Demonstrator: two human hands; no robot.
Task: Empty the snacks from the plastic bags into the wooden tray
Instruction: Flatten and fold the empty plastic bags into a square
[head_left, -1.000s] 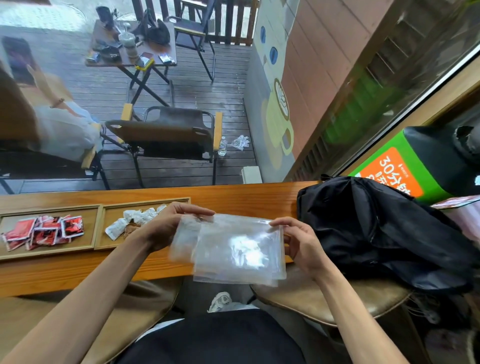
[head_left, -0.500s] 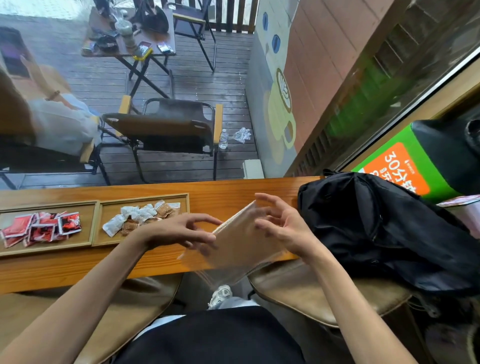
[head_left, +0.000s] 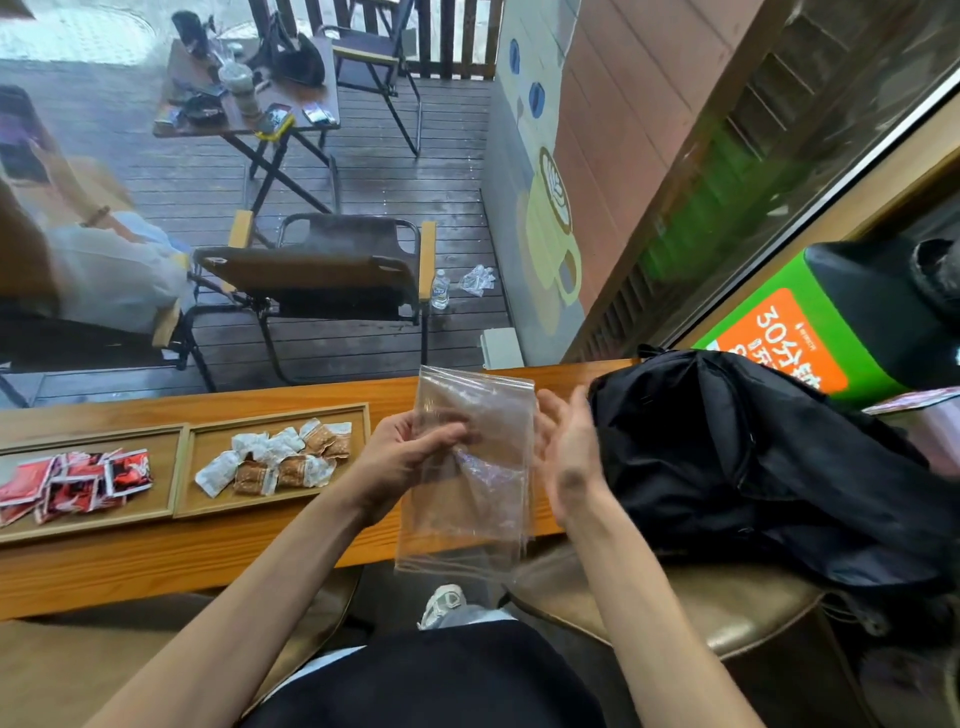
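The plastic bags (head_left: 470, 467) look empty and thin, so they may slip from the fingers and fall to the floor, because only one hand pinches them. The left hand (head_left: 400, 460) grips the bags upright above the desk (head_left: 156, 561) edge. The right hand (head_left: 566, 457) is flat and relaxed, just beside the bags; contact is unclear. The snacks (head_left: 280, 457) lie in the wooden tray (head_left: 182, 467).
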